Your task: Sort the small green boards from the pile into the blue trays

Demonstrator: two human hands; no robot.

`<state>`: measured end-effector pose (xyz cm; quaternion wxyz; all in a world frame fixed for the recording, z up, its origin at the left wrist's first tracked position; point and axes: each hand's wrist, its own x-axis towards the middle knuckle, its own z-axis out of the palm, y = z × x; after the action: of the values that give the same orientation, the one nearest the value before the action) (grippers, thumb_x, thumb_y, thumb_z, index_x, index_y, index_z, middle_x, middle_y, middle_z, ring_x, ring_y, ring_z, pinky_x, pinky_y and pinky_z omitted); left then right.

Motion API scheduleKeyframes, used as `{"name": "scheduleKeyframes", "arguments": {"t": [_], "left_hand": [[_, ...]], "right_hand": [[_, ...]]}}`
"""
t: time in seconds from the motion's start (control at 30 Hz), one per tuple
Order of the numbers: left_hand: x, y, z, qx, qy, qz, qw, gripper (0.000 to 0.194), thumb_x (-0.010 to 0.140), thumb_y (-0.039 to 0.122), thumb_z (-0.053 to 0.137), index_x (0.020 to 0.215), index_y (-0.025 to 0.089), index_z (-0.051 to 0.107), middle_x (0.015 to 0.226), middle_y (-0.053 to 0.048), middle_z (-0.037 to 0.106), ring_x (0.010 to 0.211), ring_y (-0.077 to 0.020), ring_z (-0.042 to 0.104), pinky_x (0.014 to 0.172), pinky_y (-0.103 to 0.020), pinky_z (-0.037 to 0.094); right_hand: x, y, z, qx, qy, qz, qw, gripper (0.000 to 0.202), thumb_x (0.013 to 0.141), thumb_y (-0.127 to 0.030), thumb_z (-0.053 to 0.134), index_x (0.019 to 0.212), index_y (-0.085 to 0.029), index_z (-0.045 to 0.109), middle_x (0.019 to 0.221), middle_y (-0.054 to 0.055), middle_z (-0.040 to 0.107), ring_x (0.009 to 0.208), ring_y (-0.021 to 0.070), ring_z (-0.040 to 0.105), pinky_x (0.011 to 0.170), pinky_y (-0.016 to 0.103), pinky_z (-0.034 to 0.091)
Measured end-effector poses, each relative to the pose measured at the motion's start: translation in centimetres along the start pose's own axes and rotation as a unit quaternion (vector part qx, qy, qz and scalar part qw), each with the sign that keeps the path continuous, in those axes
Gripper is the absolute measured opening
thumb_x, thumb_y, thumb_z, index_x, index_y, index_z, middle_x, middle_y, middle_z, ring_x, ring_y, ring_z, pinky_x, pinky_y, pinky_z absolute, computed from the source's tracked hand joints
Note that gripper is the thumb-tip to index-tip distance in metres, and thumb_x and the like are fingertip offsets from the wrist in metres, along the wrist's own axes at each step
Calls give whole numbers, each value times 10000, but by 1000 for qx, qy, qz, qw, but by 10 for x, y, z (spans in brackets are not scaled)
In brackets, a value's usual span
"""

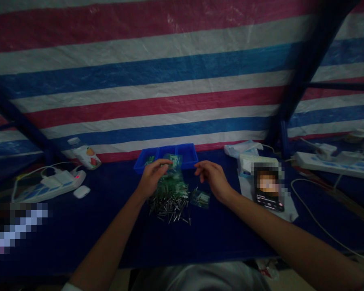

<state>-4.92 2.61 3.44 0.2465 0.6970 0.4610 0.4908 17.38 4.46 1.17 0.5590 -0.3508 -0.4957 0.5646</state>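
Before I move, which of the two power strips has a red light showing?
The left power strip, near the bottle: a red light glows at its end toward the bottle. The right power strip shows no such light.

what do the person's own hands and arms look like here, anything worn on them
Both the left hand and right hand are bare: no gloves, and no watch or bracelet shows at either wrist. The forearms are uncovered too, with just a pale sleeve edge at the bottom of the picture. It is too dim to rule out small marks.
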Motion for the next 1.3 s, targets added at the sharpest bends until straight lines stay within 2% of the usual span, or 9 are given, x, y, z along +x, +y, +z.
{"name": "scheduleKeyframes", "arguments": {"t": [0.1, 0.2, 0.3, 0.5, 0.7, 0.8, 0.97, 1.07, 1.3], "left_hand": [[7, -10, -12, 76, 105, -6, 992, 351, 872, 437, 557, 1073, 175, 675, 1047, -73, 706, 903, -223, 647, 785, -349, 517], [13, -23, -27, 216, 157, 22, 964, 344, 861, 387, 581, 1123, 177, 655, 1133, -100, 684, 1074, -267, 606, 945, -414, 463], [16, -34, -37, 335, 149, 18, 930, 338, 877, 392, 549, 1127, 191, 657, 1142, -108, 675, 1128, -295, 565, 1005, -464, 413], [13, -50, -37, 462, 72, -118, 876, 449, 897, 544, 461, 1212, 272, 630, 1302, -120, 605, 1265, -381, 428, 1005, -616, 316], [11, -61, -35, 470, 29, -158, 868, 554, 908, 630, 359, 1248, 281, 624, 1394, -127, 541, 1328, -412, 354, 1030, -675, 219], [11, -62, -34, 468, 31, -160, 869, 562, 910, 638, 343, 1253, 295, 626, 1457, -116, 476, 1347, -417, 331, 1036, -687, 203], [10, -53, -31, 470, 42, -131, 872, 500, 923, 593, 380, 1221, 294, 646, 1462, -101, 469, 1347, -400, 332, 1046, -668, 216], [10, -44, -26, 463, 61, -85, 880, 441, 919, 543, 445, 1196, 274, 659, 1426, -99, 503, 1328, -390, 352, 1044, -637, 248], [6, -29, -7, 391, 55, 71, 916, 287, 909, 409, 545, 1108, 247, 674, 1258, -72, 617, 1207, -298, 498, 1024, -524, 361]], "right_hand": [[1, 0, -1, -8, -5, 16, 1000, 235, 765, -361, 569, 775, -160, 691, 626, 14, 635, 466, 92, 492, 456, 238, 353], [0, 0, 0, -22, -27, 38, 999, 231, 770, -361, 572, 773, -163, 690, 621, 10, 630, 459, 87, 496, 455, 234, 349], [-3, 0, 3, -35, -46, 52, 997, 230, 776, -363, 572, 771, -166, 692, 619, 8, 634, 450, 84, 492, 451, 234, 343], [-4, 0, 5, -50, -71, 53, 995, 222, 758, -352, 575, 772, -166, 696, 606, -5, 632, 439, 82, 490, 451, 229, 348], [-5, 3, 5, -144, -115, 12, 983, 188, 786, -288, 528, 806, -185, 684, 626, -10, 626, 466, 99, 499, 481, 244, 371], [-14, 2, 6, -261, -156, -80, 949, 194, 828, -273, 517, 850, -187, 690, 658, 3, 641, 528, 118, 534, 518, 251, 377], [-28, -2, 6, -414, -302, -264, 817, 192, 847, -195, 512, 896, -203, 698, 763, 19, 687, 663, 139, 592, 670, 283, 402], [-30, -4, 8, -436, -340, -280, 785, 194, 863, -184, 501, 894, -211, 691, 769, 10, 689, 676, 133, 595, 701, 286, 392], [-27, -6, 5, -530, -348, -239, 736, 131, 820, -312, 606, 836, -198, 669, 809, 22, 662, 769, 167, 601, 737, 310, 389]]}}
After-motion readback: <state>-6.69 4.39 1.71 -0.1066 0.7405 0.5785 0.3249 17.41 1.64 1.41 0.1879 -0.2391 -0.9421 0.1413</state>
